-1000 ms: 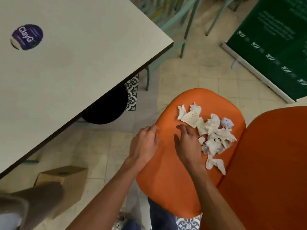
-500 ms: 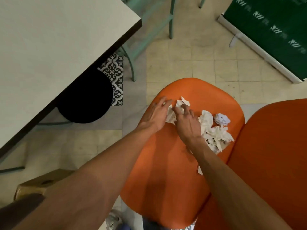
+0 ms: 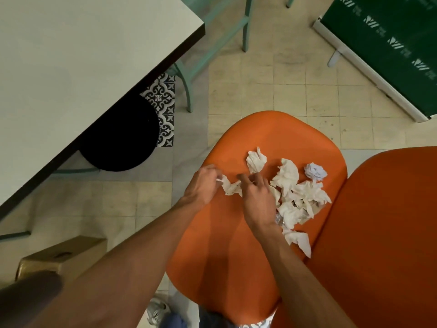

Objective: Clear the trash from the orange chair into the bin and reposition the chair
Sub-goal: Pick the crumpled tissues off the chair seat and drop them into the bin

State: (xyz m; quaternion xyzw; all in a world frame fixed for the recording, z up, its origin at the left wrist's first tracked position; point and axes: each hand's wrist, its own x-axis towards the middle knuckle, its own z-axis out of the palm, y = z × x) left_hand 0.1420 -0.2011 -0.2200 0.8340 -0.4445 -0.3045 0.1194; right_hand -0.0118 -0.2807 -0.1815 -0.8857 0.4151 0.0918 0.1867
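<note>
The left hand (image 3: 202, 185) has its grip pinched on one end of a crumpled white napkin (image 3: 230, 187), the fingers curled in at the left edge of the seat. The right hand (image 3: 256, 197) meets the other end of that same napkin, its thumb and fingers bent down over it, though whether that grip has actually shut on the paper I cannot tell from here. Both forearms reach in from the lower edge of the view.

Just right of the right hand lies the heap of crumpled tissues (image 3: 298, 195), spread over the right side of the orange chair seat (image 3: 220, 256). One loose wad (image 3: 256, 160) sits apart at the far side, a tight ball of white paper (image 3: 315, 171) lies near the seat's right rim, and a torn strip (image 3: 299, 240) trails toward the near edge by the right wrist.

A second orange surface (image 3: 378, 233) crowds in from the right, touching the seat's rim. To the left stands a pale bench (image 3: 82, 55) with a dark edge, a round black bin (image 3: 120, 138) tucked under its corner on the tiled floor (image 3: 283, 86). A cardboard box (image 3: 61, 256) sits at lower left, and a green banner (image 3: 390, 43) leans at the upper right.
</note>
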